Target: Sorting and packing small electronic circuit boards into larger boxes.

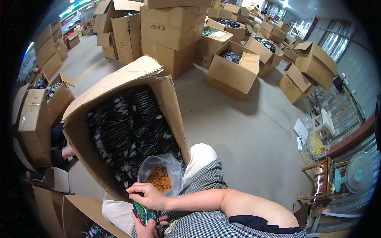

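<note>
Green and black packet (pixel 143 214) held over the lap, left hand (pixel 146 228) closed under it in a firm grip, right hand (pixel 149 195) pinching its top edge, clear bag of orange rubber bands (pixel 160 177) just beside, big cardboard box (pixel 131 131) of dark packets ahead.

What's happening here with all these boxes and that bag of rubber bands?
A seated person holds a small stack of green and black packaged items in the lap with both hands: the right hand on top, the left hand underneath. Just beyond sits an open clear plastic bag of orange rubber bands. In front, a large open cardboard box is packed full of similar dark packets. Many more cardboard boxes stand across the concrete floor, and another person's arm shows at the left.
</note>
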